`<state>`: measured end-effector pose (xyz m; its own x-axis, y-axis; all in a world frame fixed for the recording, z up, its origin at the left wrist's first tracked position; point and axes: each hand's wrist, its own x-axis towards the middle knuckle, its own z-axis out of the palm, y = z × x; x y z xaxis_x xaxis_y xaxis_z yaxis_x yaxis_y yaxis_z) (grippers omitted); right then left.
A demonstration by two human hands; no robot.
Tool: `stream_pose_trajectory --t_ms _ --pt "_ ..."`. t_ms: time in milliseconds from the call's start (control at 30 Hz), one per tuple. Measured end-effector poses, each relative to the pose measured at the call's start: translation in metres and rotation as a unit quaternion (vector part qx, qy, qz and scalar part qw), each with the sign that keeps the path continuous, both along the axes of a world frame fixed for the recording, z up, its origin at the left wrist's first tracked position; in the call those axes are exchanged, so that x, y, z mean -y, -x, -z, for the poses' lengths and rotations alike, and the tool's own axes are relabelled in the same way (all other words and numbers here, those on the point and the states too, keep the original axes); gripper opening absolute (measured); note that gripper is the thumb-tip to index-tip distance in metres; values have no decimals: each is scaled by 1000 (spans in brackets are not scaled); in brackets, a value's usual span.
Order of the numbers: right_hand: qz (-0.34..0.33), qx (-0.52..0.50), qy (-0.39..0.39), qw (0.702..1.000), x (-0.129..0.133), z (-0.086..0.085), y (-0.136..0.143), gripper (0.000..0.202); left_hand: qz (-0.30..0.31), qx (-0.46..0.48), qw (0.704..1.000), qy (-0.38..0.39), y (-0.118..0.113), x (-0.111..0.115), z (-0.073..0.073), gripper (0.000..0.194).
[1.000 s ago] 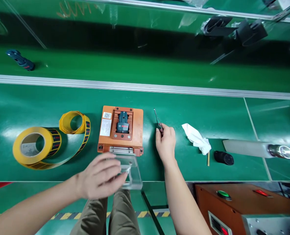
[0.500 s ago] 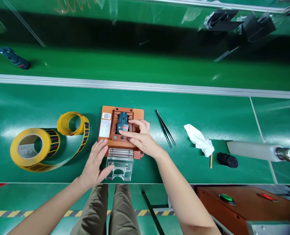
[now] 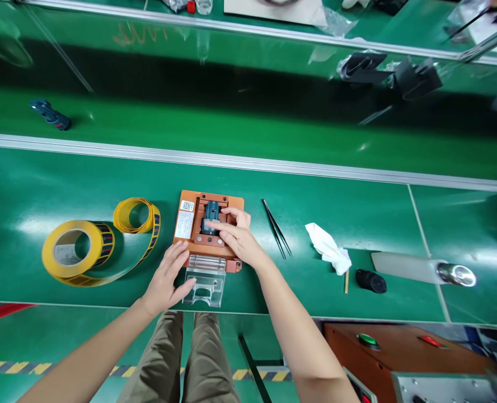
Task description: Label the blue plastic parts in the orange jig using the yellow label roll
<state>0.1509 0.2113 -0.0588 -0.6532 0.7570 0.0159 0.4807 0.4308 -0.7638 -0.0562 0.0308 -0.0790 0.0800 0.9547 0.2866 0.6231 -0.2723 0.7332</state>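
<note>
An orange-brown fixture block [image 3: 210, 247] with paper labels sits near the front edge of the bench. In its recess lies a dark blue tool housing [image 3: 212, 211]. My right hand [image 3: 240, 238] reaches over the fixture's right side, fingers stretched out, with a fingertip on the housing's lower part. At the fixture's lower left corner rests my left hand [image 3: 167, 280], fingers extended and thumb by the clear plastic flap [image 3: 215, 281]. That flap is folded down toward me at the front of the fixture.
Left of the fixture stand a yellow label roll [image 3: 51, 252] and its unwound strip [image 3: 122, 215]. To the right lie black tweezers [image 3: 276, 228], a crumpled white tissue [image 3: 328, 249], a black cylinder [image 3: 370, 281] and a bottle [image 3: 408, 265]. Another dark blue housing [image 3: 50, 114] lies beyond the metal rail.
The camera view has shifted, so the bench items appear displaced. My right index fingertip has moved slightly across the housing's lower part; my left hand stays by the fixture's corner.
</note>
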Motion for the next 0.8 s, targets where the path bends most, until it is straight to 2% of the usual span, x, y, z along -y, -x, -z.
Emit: stream_pose_trajectory --t_ms 67,133,267,333,433,500,567,800 --pt "86 -11 5 996 1 -6 2 40 -5 -2 1000 -1 0 1 0 77" --pt "118 -27 -6 993 10 -15 -1 39 -11 -4 1000 0 0 2 0 76" --pt "59 -24 -53 997 57 -30 -21 36 -19 -9 1000 4 0 3 0 71" --pt "24 0 -83 996 85 -32 -33 53 -22 -3 1000 6 1 4 0 65" --pt "-62 86 -141 984 116 -24 -44 90 -36 18 999 11 0 4 -2 54" --pt "-87 146 -177 970 126 -16 -46 98 -53 28 998 15 -3 4 -6 48" --pt "-86 169 -202 961 130 -8 -45 97 -76 42 996 21 -7 4 -13 45" --pt "-69 131 -247 958 135 3 -46 78 -119 105 986 55 -10 0 -33 37"
